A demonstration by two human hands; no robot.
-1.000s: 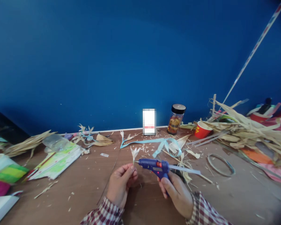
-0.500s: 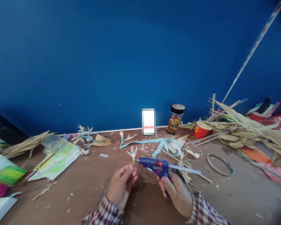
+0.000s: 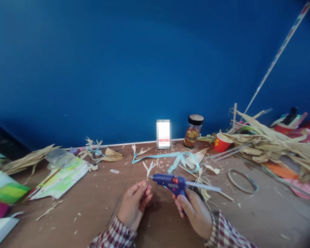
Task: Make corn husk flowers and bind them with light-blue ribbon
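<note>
Left hand (image 3: 134,204) is pinching a little husk flower (image 3: 147,168) by its stem, fingertips closed on it, petals pointing up over the wooden table (image 3: 93,206). Right hand (image 3: 193,212) is wrapped around the grip of a blue hot glue gun (image 3: 170,182), with a glue stick poking out the back toward the right. The nozzle tip sits right at the flower's stem, just above the left fingertips. Behind them there's a pale blue ribbon (image 3: 170,156) curled on the table, a black-lidded jar (image 3: 193,131) and a red paper cup (image 3: 223,142) by the blue wall, and a big heap of dried corn husks (image 3: 271,144) off to the right.
</note>
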